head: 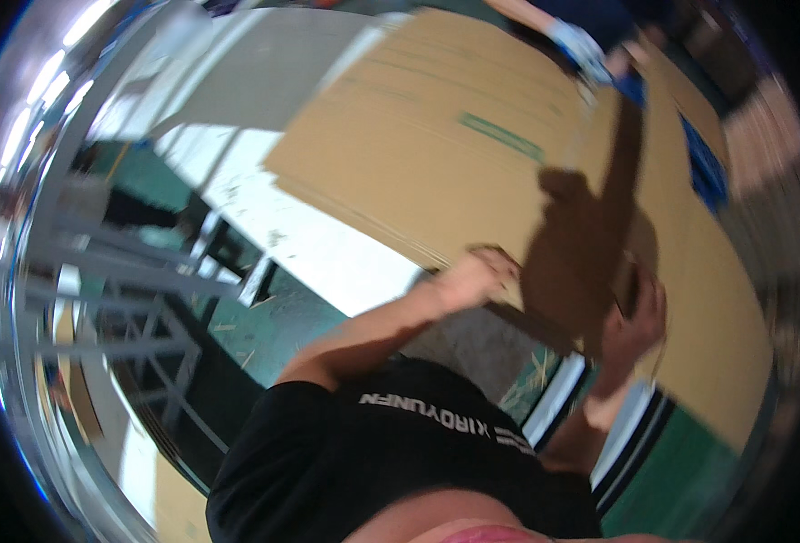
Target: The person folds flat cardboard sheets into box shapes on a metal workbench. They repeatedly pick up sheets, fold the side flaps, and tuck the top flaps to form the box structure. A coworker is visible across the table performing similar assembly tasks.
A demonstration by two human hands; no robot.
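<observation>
Large flattened cardboard boxes (400,142) lie in front of me, the top one printed with green marks. My left hand (481,275) is curled at their near edge, its fingers bent around the cardboard; motion blurs the fingertips. Farther right, my right hand (637,319) touches the near edge beside a slot in the board, fingers pointing away from me. Whether it grips the board or just rests there is unclear. A dark shadow falls over the cardboard between and beyond both hands.
A co-worker's gloved hand (580,51) is at the far edge of the cardboard. The white tabletop (345,261) shows on the left. A grey metal frame (148,261) stands farther left. Blue material (702,163) shows at the right, and straw-like scraps litter the green floor (284,326).
</observation>
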